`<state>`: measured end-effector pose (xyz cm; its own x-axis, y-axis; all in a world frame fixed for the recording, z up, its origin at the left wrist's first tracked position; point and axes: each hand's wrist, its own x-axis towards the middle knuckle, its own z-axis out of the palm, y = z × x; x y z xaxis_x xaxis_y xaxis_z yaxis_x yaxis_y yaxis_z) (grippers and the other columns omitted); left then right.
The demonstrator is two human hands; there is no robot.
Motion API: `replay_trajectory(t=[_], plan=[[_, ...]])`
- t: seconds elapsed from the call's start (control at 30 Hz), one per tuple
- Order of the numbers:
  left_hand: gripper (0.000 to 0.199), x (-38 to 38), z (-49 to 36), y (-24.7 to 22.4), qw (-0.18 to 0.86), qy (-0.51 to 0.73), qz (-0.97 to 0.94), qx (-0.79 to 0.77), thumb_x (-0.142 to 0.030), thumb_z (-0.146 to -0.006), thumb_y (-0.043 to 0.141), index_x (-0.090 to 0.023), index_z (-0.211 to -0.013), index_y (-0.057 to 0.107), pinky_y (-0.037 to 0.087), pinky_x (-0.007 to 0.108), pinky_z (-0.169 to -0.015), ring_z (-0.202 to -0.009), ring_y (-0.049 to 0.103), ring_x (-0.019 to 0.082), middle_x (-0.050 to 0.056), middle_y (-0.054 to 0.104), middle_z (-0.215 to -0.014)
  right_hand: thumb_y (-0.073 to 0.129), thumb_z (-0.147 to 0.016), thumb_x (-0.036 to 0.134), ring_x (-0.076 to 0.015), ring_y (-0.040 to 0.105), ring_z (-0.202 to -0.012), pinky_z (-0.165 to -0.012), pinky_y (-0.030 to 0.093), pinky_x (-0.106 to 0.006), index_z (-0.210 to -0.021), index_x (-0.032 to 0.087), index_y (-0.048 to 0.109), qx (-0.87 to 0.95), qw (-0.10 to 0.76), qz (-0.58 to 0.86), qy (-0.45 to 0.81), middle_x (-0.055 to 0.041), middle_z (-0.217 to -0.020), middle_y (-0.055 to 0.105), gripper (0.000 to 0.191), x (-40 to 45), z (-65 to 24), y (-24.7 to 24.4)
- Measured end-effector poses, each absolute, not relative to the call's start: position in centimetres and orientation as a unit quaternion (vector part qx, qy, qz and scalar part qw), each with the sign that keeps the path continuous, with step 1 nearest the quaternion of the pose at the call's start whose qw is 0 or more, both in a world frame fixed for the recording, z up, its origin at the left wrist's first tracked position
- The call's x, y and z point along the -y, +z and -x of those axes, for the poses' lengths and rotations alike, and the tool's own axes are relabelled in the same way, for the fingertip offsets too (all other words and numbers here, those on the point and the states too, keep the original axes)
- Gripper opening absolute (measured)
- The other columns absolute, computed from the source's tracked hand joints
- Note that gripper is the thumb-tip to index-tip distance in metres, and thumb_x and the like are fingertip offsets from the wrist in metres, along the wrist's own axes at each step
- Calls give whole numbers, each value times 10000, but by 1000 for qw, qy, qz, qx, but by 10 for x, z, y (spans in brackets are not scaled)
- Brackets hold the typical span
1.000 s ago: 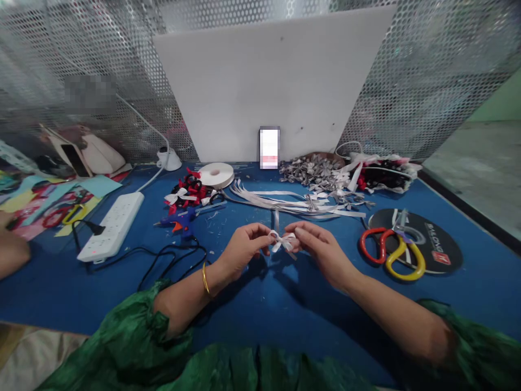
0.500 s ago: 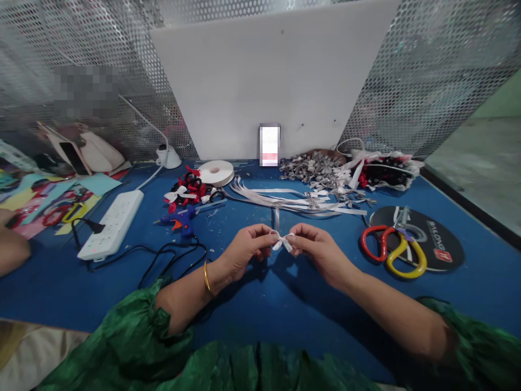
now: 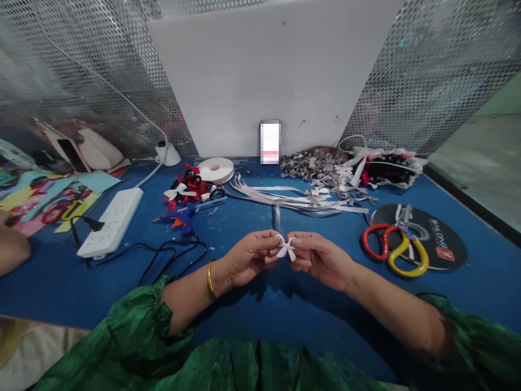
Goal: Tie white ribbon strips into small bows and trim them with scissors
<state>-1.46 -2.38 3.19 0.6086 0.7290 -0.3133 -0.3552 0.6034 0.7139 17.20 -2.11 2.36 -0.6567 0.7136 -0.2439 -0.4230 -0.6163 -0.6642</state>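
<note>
A small white ribbon bow (image 3: 286,248) is held between my two hands above the blue table. My left hand (image 3: 254,255) pinches its left side, and my right hand (image 3: 319,256) pinches its right side. The bow's loops are partly covered by the fingertips, and its two tails point down. Just behind the hands, a short strip of ribbon (image 3: 277,217) lies on the table. Farther back are long white ribbon strips (image 3: 264,196) and a heap of grey and white bows (image 3: 321,167).
Scissors (image 3: 408,255) lie on a black disc (image 3: 445,241) at right. At left are a blue glue gun (image 3: 182,218), its black cable, a power strip (image 3: 112,222), red and black pieces (image 3: 191,184) and a ribbon roll (image 3: 216,170). A person's arm (image 3: 12,244) rests far left.
Both hands have moved slightly down and toward me with the bow. The bow has turned, and its tails now hang lower and show more clearly.
</note>
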Motion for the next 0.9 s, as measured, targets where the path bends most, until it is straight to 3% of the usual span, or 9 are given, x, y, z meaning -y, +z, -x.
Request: replay_trajectory(t=[0.23, 0.4, 0.53, 0.7, 0.8, 0.9], plan=[[178, 24, 16, 33, 868, 297, -271, -290, -241, -785, 647, -135, -709, 527, 250, 178, -465, -438, 347, 36, -61, 372, -534, 674, -773, 236, -51, 316, -426, -520, 270, -248, -658, 146, 540, 340, 293, 239, 861, 71, -520, 373, 198, 20, -175, 23], [215, 24, 13, 31, 829, 289, -338, -339, -272, -756, 683, -138, -675, 537, 268, 183, -447, -431, 369, 51, -52, 404, -494, 724, -757, 294, -47, 317, -447, -488, 192, -240, -675, 129, 595, 389, 270, 315, 823, 50, -537, 435, 225, 22, -173, 20], [218, 24, 14, 27, 798, 329, -350, -364, -293, -755, 717, -111, -724, 600, 285, 168, -471, -464, 392, 36, -30, 480, -540, 728, -753, 319, -43, 295, -433, -491, 207, -243, -670, 125, 624, 385, 289, 343, 806, 67, -488, 400, 235, 21, -173, 21], [265, 23, 15, 28, 848, 290, -297, -329, -355, -763, 712, -115, -740, 600, 300, 169, -480, -478, 392, 42, -38, 446, -555, 710, -755, 340, -58, 318, -441, -465, 201, -240, -573, 150, 520, 348, 283, 325, 833, 61, -498, 371, 325, 22, -172, 27], [317, 23, 14, 31, 872, 260, -283, -302, -416, -797, 661, -133, -702, 555, 336, 192, -495, -486, 421, 64, -34, 430, -558, 715, -747, 343, -65, 313, -461, -453, 230, -234, -630, 149, 557, 342, 286, 321, 836, 62, -526, 361, 277, 23, -171, 28], [253, 24, 13, 31, 865, 259, -301, -307, -344, -809, 641, -139, -700, 541, 343, 200, -510, -494, 427, 70, -41, 403, -557, 695, -768, 370, -77, 334, -484, -460, 277, -234, -685, 144, 598, 365, 284, 311, 830, 55, -531, 370, 259, 24, -170, 26]])
